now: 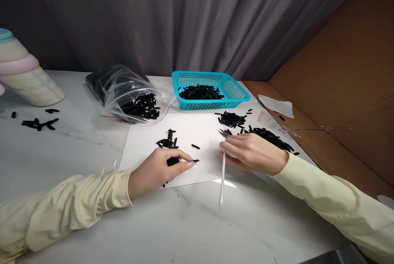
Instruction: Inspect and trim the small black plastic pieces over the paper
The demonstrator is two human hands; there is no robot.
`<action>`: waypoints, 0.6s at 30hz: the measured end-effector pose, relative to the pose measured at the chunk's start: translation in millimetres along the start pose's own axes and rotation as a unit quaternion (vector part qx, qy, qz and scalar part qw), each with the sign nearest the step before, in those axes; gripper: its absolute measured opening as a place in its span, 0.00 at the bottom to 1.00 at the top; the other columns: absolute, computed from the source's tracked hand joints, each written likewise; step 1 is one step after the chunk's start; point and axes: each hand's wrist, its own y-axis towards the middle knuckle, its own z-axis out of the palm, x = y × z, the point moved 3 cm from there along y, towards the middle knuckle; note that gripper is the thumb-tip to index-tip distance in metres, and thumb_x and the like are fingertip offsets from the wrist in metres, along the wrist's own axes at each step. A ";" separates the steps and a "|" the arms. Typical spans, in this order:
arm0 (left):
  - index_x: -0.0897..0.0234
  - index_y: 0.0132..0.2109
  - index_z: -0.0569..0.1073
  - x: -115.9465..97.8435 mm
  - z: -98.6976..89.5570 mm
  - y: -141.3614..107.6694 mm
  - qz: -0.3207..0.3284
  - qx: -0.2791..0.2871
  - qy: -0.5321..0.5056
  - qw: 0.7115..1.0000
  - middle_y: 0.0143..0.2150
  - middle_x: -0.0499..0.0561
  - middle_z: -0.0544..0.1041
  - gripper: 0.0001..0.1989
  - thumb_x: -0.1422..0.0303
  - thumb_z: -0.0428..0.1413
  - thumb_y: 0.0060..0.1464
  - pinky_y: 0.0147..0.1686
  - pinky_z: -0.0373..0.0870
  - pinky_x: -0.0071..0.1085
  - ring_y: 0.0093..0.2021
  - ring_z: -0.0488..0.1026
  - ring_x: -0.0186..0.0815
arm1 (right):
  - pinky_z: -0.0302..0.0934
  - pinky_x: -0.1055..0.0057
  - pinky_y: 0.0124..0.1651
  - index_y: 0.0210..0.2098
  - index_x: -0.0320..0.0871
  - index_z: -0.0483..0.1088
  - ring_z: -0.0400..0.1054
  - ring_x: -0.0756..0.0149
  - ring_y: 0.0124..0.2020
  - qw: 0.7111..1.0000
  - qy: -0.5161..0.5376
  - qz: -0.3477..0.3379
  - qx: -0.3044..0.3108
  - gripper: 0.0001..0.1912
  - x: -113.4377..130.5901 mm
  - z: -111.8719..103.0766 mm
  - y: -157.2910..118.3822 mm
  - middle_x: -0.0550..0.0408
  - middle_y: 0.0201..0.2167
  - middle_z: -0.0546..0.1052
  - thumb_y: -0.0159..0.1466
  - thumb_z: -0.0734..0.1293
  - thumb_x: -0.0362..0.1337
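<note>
Taking the clock from the middle of the white sheet [206, 174], with two bare hands over or beside it in pale yellow sleeves [314, 186]. At eight o'clock, with left hand [156, 169], pinching one black piece [196, 160] between thumb and forefinger. At three o'clock, with right hand [252, 151], gripping one slim white implement [223, 169] in closed fingers, with dark pointed end towards twelve and pale shaft towards six; exact kind impossible to tell, thumb partly hidden.

Between the hands, flat on the sheet, one loose piece [195, 146]. At nine to ten o'clock, just beside and partly behind left hand, one small cluster [168, 143], too overlapped to count. Towards one o'clock, one small heap [231, 119]; towards two to three, one larger heap [271, 137], partly covered by right hand, near one clear bag [273, 124] marked with handwriting.

At twelve to one o'clock, one turquoise basket [203, 105] with many more pieces inside, uncountable. At ten to eleven, one open zip bag [117, 92], also holding many. Farther out at ten, one tumbler [27, 79]; below, one scattered group [40, 124] of pieces on the marbled table [184, 223]. At two, one paper slip [277, 106] and one single piece [281, 117] on cardboard [338, 71]. Behind everything at twelve, one grey curtain [138, 18].
</note>
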 end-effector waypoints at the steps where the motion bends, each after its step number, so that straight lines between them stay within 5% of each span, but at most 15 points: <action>1: 0.64 0.36 0.77 -0.1 -0.1 0.1 0.000 0.002 -0.004 1.000 0.36 0.48 0.79 0.11 0.63 0.54 0.52 0.36 0.66 0.24 0.37 0.73 0.35 | 0.50 0.72 0.22 0.28 0.40 0.64 0.59 0.69 0.19 0.995 0.077 0.046 -0.033 0.13 -0.9 -4.7 -2.1 0.56 0.19 0.68 0.65 0.54 0.33; 5: 0.64 0.35 0.77 -1.4 -0.6 0.0 -0.011 0.004 -0.018 1.000 0.33 0.48 0.78 0.11 0.63 0.54 0.51 0.34 0.66 0.24 0.35 0.73 0.34 | 0.55 0.75 0.24 0.20 0.42 0.61 0.59 0.74 0.17 0.909 0.368 0.194 -0.033 0.20 3.6 -7.7 -6.0 0.57 0.19 0.67 0.67 0.50 0.37; 9: 0.65 0.34 0.77 -4.5 -1.2 -0.1 -0.023 0.000 -0.016 1.000 0.33 0.48 0.78 0.10 0.64 0.54 0.51 0.29 0.64 0.23 0.35 0.72 0.35 | 0.60 0.73 0.24 0.27 0.40 0.68 0.64 0.72 0.19 0.846 0.471 0.248 0.018 0.16 7.5 2.3 -5.1 0.53 0.24 0.72 0.64 0.56 0.42; 14: 0.66 0.34 0.76 -6.8 -2.1 -0.1 -0.044 -0.003 -0.019 0.999 0.28 0.47 0.76 0.10 0.63 0.55 0.50 0.25 0.62 0.23 0.32 0.70 0.34 | 0.61 0.75 0.21 0.30 0.39 0.73 0.68 0.68 0.20 0.804 0.498 0.323 0.035 0.13 1.7 8.0 -7.1 0.54 0.20 0.73 0.58 0.65 0.43; 18: 0.65 0.34 0.77 -5.7 -2.0 0.5 -0.045 -0.003 -0.019 0.999 0.23 0.46 0.74 0.11 0.62 0.55 0.50 0.22 0.61 0.23 0.27 0.68 0.32 | 0.62 0.76 0.22 0.30 0.39 0.75 0.69 0.68 0.21 0.803 0.492 0.334 0.034 0.11 -0.4 4.9 -6.4 0.54 0.19 0.74 0.56 0.66 0.41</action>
